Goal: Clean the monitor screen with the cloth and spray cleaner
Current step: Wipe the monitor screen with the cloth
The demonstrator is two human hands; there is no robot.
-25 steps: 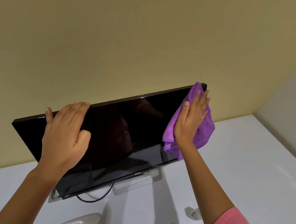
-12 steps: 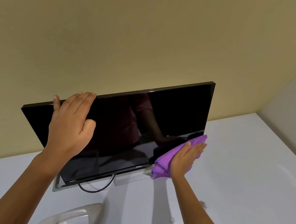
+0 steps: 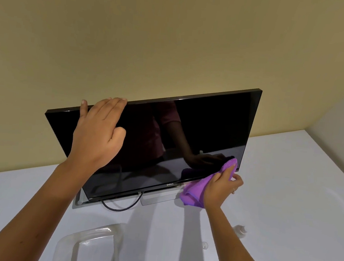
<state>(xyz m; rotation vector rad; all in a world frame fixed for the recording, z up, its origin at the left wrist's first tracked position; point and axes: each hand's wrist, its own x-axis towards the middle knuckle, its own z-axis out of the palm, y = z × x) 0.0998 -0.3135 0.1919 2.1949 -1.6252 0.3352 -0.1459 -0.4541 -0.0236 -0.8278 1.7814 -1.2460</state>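
Observation:
A black monitor point(image 3: 209, 134) stands tilted on a white desk, its screen dark and glossy. My left hand point(image 3: 97, 131) grips the monitor's top edge near the left corner, fingers over the rim and palm on the screen. My right hand point(image 3: 221, 189) is closed on a purple cloth point(image 3: 195, 191) at the screen's lower right corner, pressing it against the bottom bezel. No spray cleaner bottle is clearly in view.
The white desk point(image 3: 286, 206) runs to a beige wall behind and a side wall on the right. A black cable point(image 3: 119, 207) loops under the monitor by its stand point(image 3: 157, 198). A clear plastic object point(image 3: 88, 247) lies near the front edge. Small clear bits point(image 3: 240, 229) sit right.
My right hand swept the cloth from the screen's upper right corner down to its lower right corner. My left hand stayed on the top edge.

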